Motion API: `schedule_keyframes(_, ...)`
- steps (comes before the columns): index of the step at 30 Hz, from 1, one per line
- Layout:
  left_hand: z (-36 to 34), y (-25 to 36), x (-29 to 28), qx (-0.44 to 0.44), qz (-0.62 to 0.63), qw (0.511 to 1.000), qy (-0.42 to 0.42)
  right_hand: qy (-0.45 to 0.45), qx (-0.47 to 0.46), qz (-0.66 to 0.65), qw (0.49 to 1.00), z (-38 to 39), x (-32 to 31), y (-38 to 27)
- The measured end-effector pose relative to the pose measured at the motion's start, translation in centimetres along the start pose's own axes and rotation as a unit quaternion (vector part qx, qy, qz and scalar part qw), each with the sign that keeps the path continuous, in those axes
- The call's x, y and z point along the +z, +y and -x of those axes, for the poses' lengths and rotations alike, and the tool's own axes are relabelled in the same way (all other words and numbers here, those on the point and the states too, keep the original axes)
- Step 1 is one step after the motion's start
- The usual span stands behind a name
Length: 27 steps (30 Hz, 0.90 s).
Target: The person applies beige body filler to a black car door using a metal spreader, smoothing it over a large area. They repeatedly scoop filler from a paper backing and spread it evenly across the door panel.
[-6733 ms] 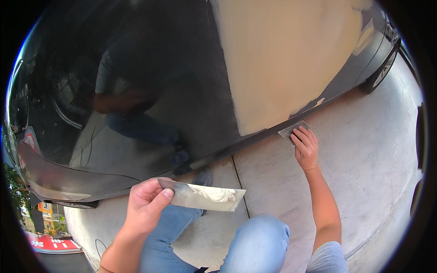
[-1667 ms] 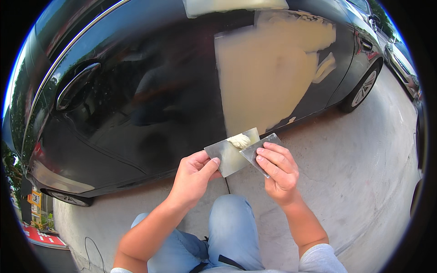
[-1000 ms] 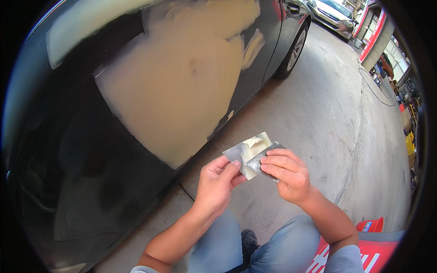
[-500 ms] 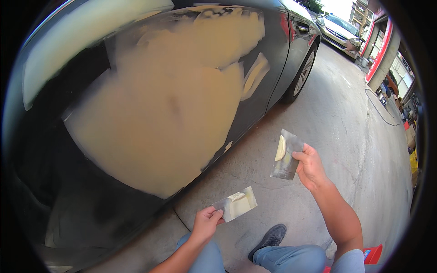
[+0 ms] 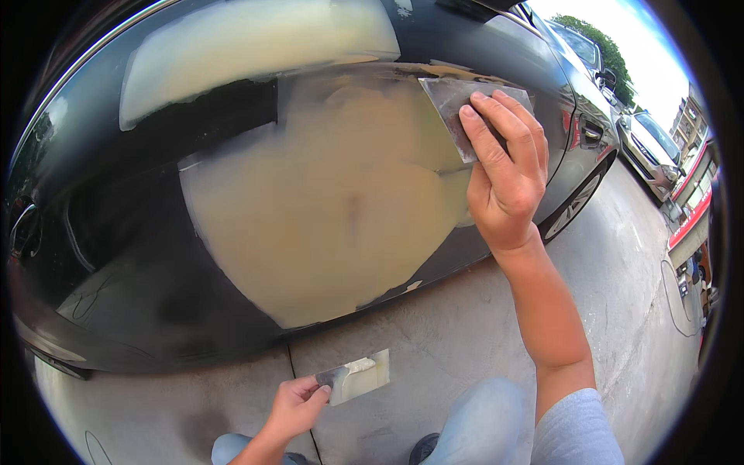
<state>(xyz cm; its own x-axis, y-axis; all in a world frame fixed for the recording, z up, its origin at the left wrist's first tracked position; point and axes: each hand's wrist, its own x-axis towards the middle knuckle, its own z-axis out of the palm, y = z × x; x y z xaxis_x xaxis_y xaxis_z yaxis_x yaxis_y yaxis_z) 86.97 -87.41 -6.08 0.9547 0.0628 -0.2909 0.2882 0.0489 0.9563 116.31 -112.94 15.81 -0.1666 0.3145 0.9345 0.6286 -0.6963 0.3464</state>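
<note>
Big black car [image 5: 155, 256] fills your view, its panel carrying a wide tan filler patch [image 5: 325, 225]. You're in the spreading step: your right hand [image 5: 504, 167] presses a metal spreader [image 5: 453, 105] flat to the panel at the patch's one o'clock edge, fingers laid across the blade. Down at six o'clock, over the concrete floor [image 5: 465, 341], your left hand [image 5: 298, 403] pinches a filler-smeared mixing plate [image 5: 358, 376] by its corner. Next, I'd judge, you need a steady, even-pressure pull across the patch.
</note>
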Motion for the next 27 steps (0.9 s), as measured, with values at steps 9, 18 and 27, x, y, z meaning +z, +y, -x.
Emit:
schedule_keyframes(9, 9.7, 5.9, 0.1, 0.027, -0.08, 0.984, 0.159, -0.012, 0.059, -0.052, 0.997, 1.1, 2.2, 0.6)
schedule_keyframes(18, 9.0, 10.2, 4.2, 0.028, -0.006, 0.988, 0.154, -0.002, 0.062, -0.108, 0.992, 0.4, 0.2, 1.1)
schedule_keyframes(27, 5.1, 8.8, 1.6, 0.023, -0.005, 0.994, 0.109, -0.028, 0.058, -0.059, 0.996, 0.3, 0.9, 0.2)
